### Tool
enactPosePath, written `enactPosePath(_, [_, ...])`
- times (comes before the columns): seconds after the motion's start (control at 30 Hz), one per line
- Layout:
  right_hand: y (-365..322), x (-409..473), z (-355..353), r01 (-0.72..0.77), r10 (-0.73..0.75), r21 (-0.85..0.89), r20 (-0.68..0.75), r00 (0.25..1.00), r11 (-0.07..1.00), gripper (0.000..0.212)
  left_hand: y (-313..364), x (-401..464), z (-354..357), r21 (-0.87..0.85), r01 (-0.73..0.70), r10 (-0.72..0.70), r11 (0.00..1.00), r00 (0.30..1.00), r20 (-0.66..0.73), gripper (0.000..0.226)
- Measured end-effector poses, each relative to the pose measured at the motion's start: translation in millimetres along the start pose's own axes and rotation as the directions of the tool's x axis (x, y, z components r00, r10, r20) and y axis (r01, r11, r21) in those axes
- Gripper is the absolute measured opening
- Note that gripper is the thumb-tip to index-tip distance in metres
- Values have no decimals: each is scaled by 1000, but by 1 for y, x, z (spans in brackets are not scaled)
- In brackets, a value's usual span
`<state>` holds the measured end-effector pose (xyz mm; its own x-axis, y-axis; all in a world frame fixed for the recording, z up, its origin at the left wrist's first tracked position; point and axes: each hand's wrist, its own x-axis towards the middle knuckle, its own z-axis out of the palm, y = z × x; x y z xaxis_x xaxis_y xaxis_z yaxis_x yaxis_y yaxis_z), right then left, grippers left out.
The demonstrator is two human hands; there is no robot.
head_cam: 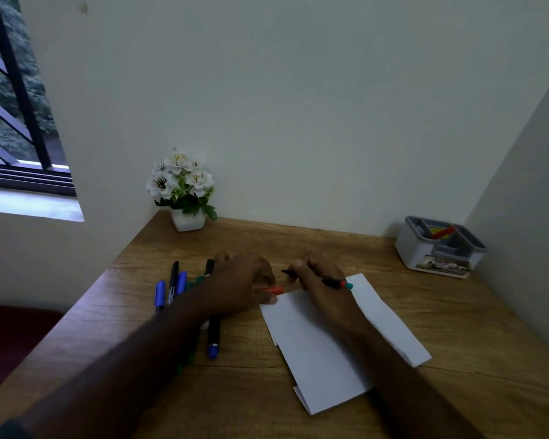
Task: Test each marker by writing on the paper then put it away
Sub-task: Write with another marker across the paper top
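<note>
A folded white paper point(323, 350) lies on the wooden desk point(456, 391). My right hand point(320, 280) grips a thin black marker point(331, 282) with a red and teal end, its uncapped tip pointing left just beyond the paper's far corner. My left hand point(244, 280) pinches a red cap point(271, 290) at that same corner. Several markers point(171, 288), blue, black and green, lie in a loose row on the desk left of the paper, partly hidden under my left forearm.
A grey and white organiser box point(418, 251) stands at the back right by the wall, with a red marker point(442, 232) in one compartment. A white pot of white flowers point(184, 191) sits at the back left corner. A window is at far left.
</note>
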<state>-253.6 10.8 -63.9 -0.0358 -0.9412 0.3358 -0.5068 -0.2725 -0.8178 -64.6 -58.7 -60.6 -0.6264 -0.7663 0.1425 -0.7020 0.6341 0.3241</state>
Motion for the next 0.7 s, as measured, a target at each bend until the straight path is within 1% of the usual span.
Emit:
enactPosePath(0.1, [10,0,-2,54,-54,-4,10,998,999,13,-1,-1,-1,7,21,-21,1000,1000,9,49])
enactPosePath(0.17, [13,0,-1,46,-46,-6,17,999,999,10,-1,-1,-1,-21,19,-19,1000,1000,10,51])
enactPosePath(0.2, [13,0,0,13,-13,-2,18,1000,1000,11,-2,-1,-1,-45,14,-13,999,1000,8,51])
enactPosePath(0.27, [11,1,2,-42,42,3,4,999,999,19,-3,0,0,-93,6,-6,996,1000,0,52])
enactPosePath(0.37, [9,2,3,-79,79,12,4,997,997,25,-3,0,0,-121,-1,2,993,1000,10,53])
enactPosePath(0.6, [7,1,4,-95,94,40,21,995,995,35,1,-2,-2,-147,8,-4,989,1000,25,54])
enactPosePath(0.7, [6,2,5,-87,86,19,24,996,996,33,1,-2,-3,-145,18,-13,989,999,33,54])
